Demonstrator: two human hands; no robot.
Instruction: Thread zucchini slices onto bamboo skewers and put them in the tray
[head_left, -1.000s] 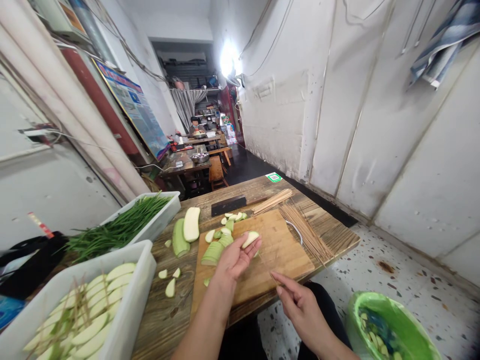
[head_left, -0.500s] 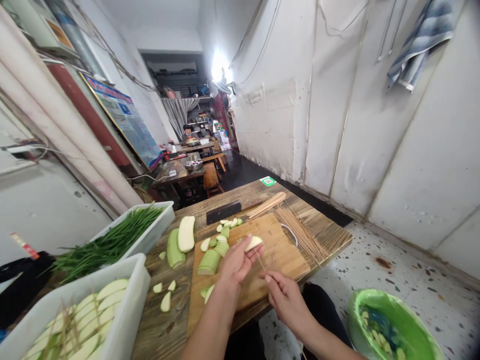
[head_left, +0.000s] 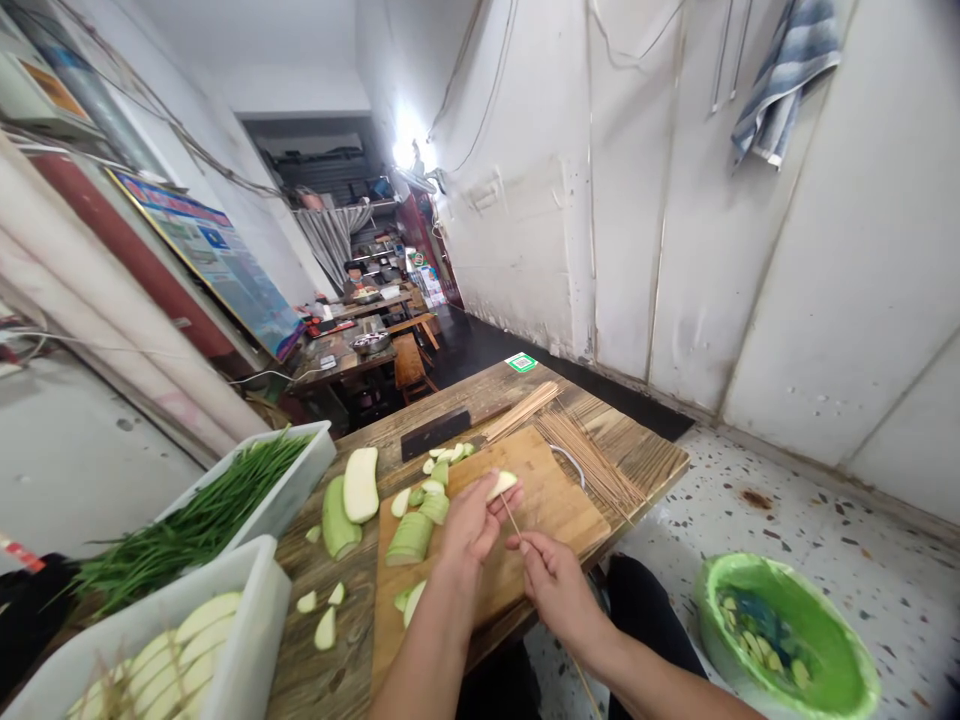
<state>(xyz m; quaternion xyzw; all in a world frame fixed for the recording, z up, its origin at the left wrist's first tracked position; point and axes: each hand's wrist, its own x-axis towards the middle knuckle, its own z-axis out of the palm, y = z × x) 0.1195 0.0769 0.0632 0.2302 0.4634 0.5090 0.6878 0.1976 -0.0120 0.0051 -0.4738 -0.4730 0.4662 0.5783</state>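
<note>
My left hand (head_left: pixel 478 520) is closed on a pale green zucchini slice (head_left: pixel 502 486), held above the wooden cutting board (head_left: pixel 536 470). In my right hand (head_left: pixel 559 580) is a thin wooden skewer (head_left: pixel 509 512), pinched between thumb and fingers. Its upper end meets the slice; whether it has gone in, I cannot tell. Beside my left wrist, a row of cut zucchini slices (head_left: pixel 411 538) lies on the board. Two larger zucchini pieces (head_left: pixel 361 485) rest on the table left of the board.
Bundles of skewers (head_left: pixel 592 460) lie beyond the board, near a dark flat block (head_left: pixel 435 433). At left stand a white tub of skewered slices (head_left: pixel 262 610) and a tray of green stalks (head_left: pixel 311 465). A green basin (head_left: pixel 840 640) sits on the floor. Another person (head_left: pixel 356 280) is far back.
The whole view has shifted slightly, so the room appears further left. Both hands keep hold of the slice and skewer, in nearly the same pose.
</note>
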